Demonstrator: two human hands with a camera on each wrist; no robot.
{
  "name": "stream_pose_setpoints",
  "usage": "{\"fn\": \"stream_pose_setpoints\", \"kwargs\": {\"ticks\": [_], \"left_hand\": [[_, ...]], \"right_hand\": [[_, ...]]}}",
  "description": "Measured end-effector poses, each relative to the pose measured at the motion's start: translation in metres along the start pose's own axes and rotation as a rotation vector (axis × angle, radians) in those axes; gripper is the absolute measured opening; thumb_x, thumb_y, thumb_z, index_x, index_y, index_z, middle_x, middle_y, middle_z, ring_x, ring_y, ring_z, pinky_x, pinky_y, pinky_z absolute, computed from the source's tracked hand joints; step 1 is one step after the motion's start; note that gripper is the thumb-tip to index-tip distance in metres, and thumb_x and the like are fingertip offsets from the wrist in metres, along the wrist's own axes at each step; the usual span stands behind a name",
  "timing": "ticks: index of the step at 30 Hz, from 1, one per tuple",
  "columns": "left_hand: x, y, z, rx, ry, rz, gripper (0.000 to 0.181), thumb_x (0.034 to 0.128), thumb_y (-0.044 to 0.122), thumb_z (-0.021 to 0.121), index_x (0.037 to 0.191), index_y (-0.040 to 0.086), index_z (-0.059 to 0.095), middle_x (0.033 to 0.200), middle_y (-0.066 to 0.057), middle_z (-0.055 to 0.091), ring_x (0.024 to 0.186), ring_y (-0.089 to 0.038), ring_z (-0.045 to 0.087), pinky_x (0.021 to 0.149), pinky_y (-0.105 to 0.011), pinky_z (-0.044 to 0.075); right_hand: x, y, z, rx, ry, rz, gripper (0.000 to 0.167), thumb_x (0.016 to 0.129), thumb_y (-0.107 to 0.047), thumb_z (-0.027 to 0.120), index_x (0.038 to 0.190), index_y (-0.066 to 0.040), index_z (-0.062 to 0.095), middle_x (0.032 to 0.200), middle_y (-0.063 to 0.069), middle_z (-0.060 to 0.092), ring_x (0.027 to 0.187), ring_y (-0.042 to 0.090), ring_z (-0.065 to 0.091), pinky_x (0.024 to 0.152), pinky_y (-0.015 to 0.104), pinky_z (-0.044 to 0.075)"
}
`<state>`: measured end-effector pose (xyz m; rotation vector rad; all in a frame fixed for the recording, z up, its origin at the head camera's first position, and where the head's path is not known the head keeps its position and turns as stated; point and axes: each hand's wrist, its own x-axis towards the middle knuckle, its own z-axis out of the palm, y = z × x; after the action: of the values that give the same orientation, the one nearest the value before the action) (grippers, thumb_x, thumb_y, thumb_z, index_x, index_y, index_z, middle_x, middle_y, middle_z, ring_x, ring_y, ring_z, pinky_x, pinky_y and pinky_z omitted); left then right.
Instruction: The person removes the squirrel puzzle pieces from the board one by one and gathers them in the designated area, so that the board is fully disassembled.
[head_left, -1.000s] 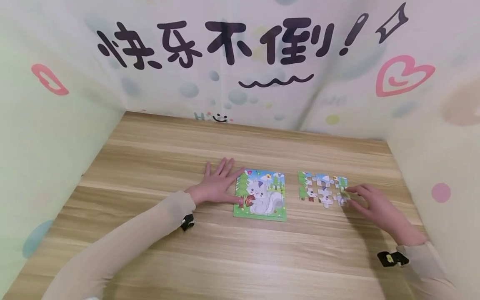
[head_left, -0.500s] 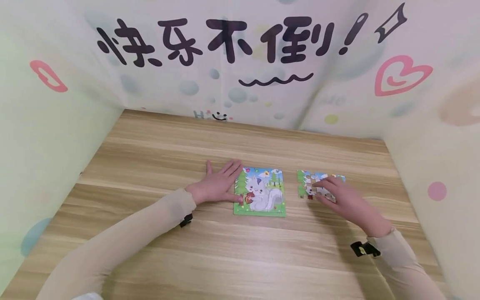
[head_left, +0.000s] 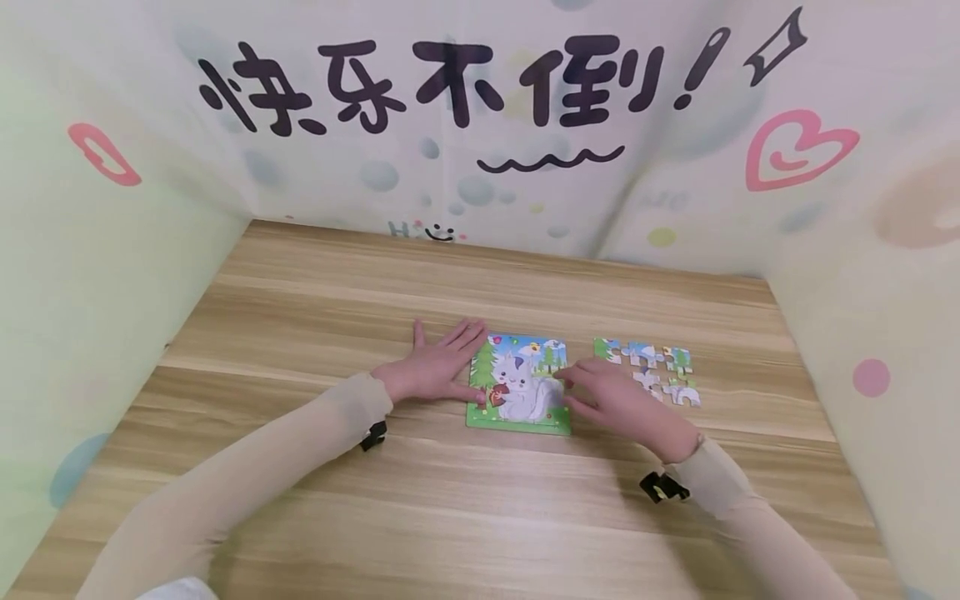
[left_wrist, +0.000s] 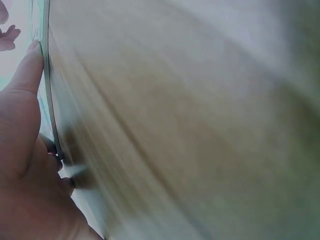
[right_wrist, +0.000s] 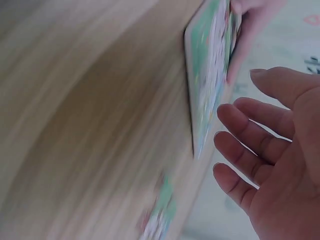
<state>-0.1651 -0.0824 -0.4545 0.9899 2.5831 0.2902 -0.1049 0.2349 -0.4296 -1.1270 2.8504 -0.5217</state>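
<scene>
A square jigsaw puzzle board (head_left: 517,379) with a grey squirrel picture lies flat on the wooden table. My left hand (head_left: 435,371) rests at its left side, fingers straight near the upper left corner and thumb on the lower left part. In the left wrist view, that hand's thumb (left_wrist: 29,70) lies along the board's edge. At the board's right edge is my right hand (head_left: 618,404), its fingertips over the squirrel's tail. The right wrist view shows my right hand's fingers (right_wrist: 232,145) loosely bent, with nothing between them and the thumb.
Several loose jigsaw pieces (head_left: 681,358) lie in rough rows right of the board, partly hidden by my right hand. The wooden table (head_left: 450,517) runs back to a white printed cloth (head_left: 360,175) with black lettering. Cloth walls also stand left and right.
My right hand has moved left, from the far side of the loose pieces across them to the board's right edge. My left hand's fingers have drawn closer together at the upper left corner.
</scene>
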Motion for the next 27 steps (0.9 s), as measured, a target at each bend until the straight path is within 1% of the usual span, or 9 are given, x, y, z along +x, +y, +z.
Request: {"fn": "stream_pose_setpoints", "kwargs": {"ticks": [8,13,17,20,23,25,27], "left_hand": [[0.0,0.001,0.0,-0.017,0.0,0.005,0.111,0.0926,0.072,0.06,0.168,0.007,0.01,0.175,-0.011,0.001,0.161,-0.033,0.0,0.105,-0.089,-0.007],[0.0,0.002,0.0,-0.019,-0.003,0.006,0.111,0.0931,0.071,0.06,0.167,0.006,0.01,0.175,-0.012,0.002,0.161,-0.034,0.001,0.105,-0.089,-0.007],[-0.001,0.001,0.0,-0.009,0.0,0.007,0.11,0.0933,0.071,0.06,0.167,0.005,0.011,0.175,-0.013,0.002,0.161,-0.034,0.001,0.104,-0.089,-0.006],[0.0,0.0,0.0,0.005,-0.007,0.005,0.111,0.0931,0.072,0.06,0.167,0.006,0.011,0.175,-0.012,0.002,0.161,-0.034,0.001,0.104,-0.09,-0.005],[0.0,-0.001,-0.001,-0.01,-0.017,0.004,0.109,0.0942,0.071,0.059,0.168,0.007,0.01,0.175,-0.012,0.001,0.161,-0.033,0.0,0.104,-0.09,-0.006],[0.0,-0.002,-0.002,-0.021,-0.023,0.003,0.102,0.0988,0.067,0.054,0.168,0.008,0.009,0.175,-0.011,0.001,0.161,-0.032,0.0,0.105,-0.089,-0.008],[0.0,-0.004,-0.003,-0.029,-0.022,0.004,0.089,0.1054,0.06,0.048,0.168,0.009,0.01,0.175,-0.01,0.002,0.161,-0.031,-0.001,0.106,-0.088,-0.009]], "right_hand": [[0.025,-0.02,0.018,0.039,-0.071,-0.043,0.033,0.1,-0.021,0.071,0.128,-0.002,0.07,0.104,0.002,0.072,0.093,0.016,0.063,0.085,0.037,0.056],[0.037,-0.029,0.025,0.055,-0.082,-0.068,0.033,0.101,-0.02,0.07,0.128,-0.002,0.069,0.101,0.001,0.071,0.092,0.017,0.065,0.087,0.038,0.057],[0.046,-0.039,0.029,0.094,-0.095,-0.081,0.032,0.1,-0.018,0.07,0.127,-0.001,0.069,0.106,0.004,0.072,0.099,0.02,0.065,0.091,0.04,0.056],[0.052,-0.046,0.033,0.103,-0.122,-0.06,0.037,0.098,-0.021,0.073,0.13,-0.001,0.068,0.113,0.006,0.071,0.104,0.021,0.064,0.094,0.04,0.055],[0.055,-0.049,0.037,0.082,-0.148,-0.021,0.047,0.095,-0.025,0.078,0.134,0.0,0.066,0.114,0.006,0.069,0.104,0.021,0.062,0.094,0.041,0.054],[0.056,-0.05,0.038,0.072,-0.158,0.006,0.052,0.094,-0.027,0.08,0.136,0.0,0.064,0.114,0.006,0.069,0.103,0.021,0.061,0.094,0.041,0.053],[0.057,-0.052,0.038,0.074,-0.162,0.022,0.055,0.092,-0.026,0.082,0.136,0.001,0.064,0.114,0.007,0.068,0.103,0.022,0.061,0.094,0.042,0.053]]}}
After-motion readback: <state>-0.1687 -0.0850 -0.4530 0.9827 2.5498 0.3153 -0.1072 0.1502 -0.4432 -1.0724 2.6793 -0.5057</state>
